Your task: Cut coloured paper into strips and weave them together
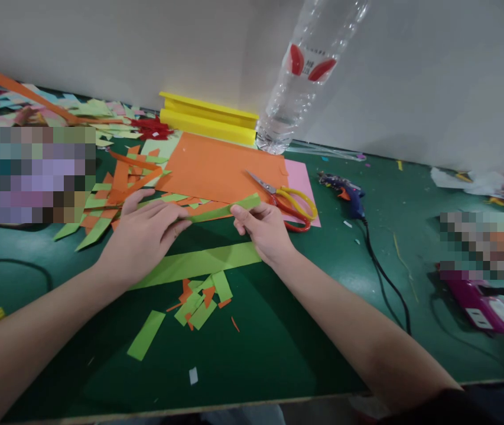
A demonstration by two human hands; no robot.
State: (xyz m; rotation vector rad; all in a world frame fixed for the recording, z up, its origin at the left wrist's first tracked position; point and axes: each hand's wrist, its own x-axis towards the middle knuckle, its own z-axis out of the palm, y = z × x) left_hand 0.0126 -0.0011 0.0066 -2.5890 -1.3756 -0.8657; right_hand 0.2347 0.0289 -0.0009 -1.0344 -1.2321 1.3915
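Note:
Between my two hands a narrow green paper strip (216, 213) is stretched above the table. My left hand (148, 233) pinches its left end. My right hand (263, 227) grips the strip near its right end, thumb on top. Below them lies a wider green paper strip (207, 258), partly covered by my left wrist. Small green and orange paper scraps (201, 301) are heaped nearer to me, with one green piece (146, 335) apart at the left. Scissors with yellow and red handles (293, 203) rest just beyond my right hand, on orange paper (216, 168).
A large plastic bottle (298, 82) and a folded yellow piece (210, 118) stand by the wall. Orange and green strips (116, 189) pile up at left. A blue glue gun (344, 192) with a black cable lies right, and a magenta power strip (484, 304) farther right.

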